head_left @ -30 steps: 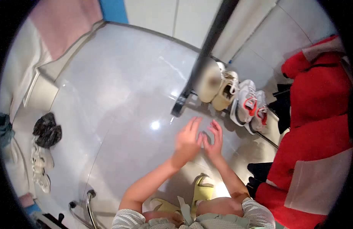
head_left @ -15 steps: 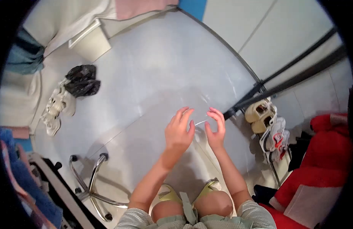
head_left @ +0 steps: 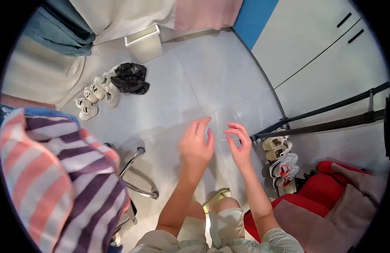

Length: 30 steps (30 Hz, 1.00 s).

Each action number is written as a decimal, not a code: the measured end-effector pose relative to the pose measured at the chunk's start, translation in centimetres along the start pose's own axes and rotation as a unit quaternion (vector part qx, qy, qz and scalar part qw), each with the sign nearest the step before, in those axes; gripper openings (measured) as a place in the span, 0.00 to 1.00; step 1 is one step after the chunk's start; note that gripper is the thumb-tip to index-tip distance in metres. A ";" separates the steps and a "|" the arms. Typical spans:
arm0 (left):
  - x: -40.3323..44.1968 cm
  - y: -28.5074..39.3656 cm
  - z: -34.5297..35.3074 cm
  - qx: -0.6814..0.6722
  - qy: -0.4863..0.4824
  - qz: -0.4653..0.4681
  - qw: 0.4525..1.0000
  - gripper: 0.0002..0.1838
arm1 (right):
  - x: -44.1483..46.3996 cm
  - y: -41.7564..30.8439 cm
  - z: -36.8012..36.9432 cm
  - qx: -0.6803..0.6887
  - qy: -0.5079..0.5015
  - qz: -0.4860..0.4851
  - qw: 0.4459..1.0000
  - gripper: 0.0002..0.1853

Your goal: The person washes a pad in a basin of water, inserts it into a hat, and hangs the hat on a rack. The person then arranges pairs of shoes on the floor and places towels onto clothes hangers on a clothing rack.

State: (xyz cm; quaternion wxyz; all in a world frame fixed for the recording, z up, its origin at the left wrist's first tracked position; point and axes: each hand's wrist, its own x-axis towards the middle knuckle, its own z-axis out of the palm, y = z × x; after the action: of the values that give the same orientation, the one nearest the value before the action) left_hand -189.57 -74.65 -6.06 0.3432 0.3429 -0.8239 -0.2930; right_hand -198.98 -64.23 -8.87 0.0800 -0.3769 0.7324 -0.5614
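My left hand (head_left: 197, 143) is held out over the floor in the middle of the view. Its fingers are bent and the thumb stands apart, with nothing visible in the grasp. Just to the right, my right hand (head_left: 239, 143) has a similar curved shape, thumb away from the fingers, and also looks bare. A gap separates the two hands, and neither touches any object. A thin pale line shows faintly between them; I cannot tell whether it is a strand or a mark on the floor.
Striped cloth (head_left: 77, 168) fills the left side, beside a chair base (head_left: 138, 173). Shoes (head_left: 96, 92), a black plastic bag (head_left: 131, 78) and a white bin (head_left: 145, 44) stand farther back. On the right are a black rail (head_left: 330, 111), more shoes (head_left: 281, 156) and red cloth (head_left: 317, 192).
The view has turned and shifted, bringing the striped cloth in at the left and more cabinet at the right. Both hands keep nearly the same pose. The feet have moved.
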 end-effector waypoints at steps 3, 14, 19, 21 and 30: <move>1.2 5.3 -4.3 0.013 0.001 -0.030 0.999 0.16 | 0.9 -5.6 -1.6 0.015 0.004 0.018 1.000 0.09; 4.9 19.0 -24.1 -0.002 -0.008 -0.067 0.998 0.14 | 4.0 -28.6 -9.0 0.035 0.036 0.031 0.998 0.10; 5.6 24.9 -29.6 -0.047 -0.021 -0.063 0.997 0.14 | 2.3 -35.7 -12.6 0.025 0.038 0.040 0.998 0.10; 5.6 26.9 -30.9 -0.057 -0.031 -0.059 0.996 0.14 | 2.0 -38.4 -13.6 0.011 0.052 0.025 0.998 0.10; 3.4 31.8 -31.8 -0.130 -0.153 0.016 0.980 0.14 | -1.8 -44.4 -18.7 -0.004 0.114 -0.010 0.993 0.10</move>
State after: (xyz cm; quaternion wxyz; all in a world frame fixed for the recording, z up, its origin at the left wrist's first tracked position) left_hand -178.58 -66.30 36.85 0.2597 0.2330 -0.8269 -0.4411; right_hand -187.30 -52.62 36.45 -0.0112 -0.3184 0.7352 -0.5984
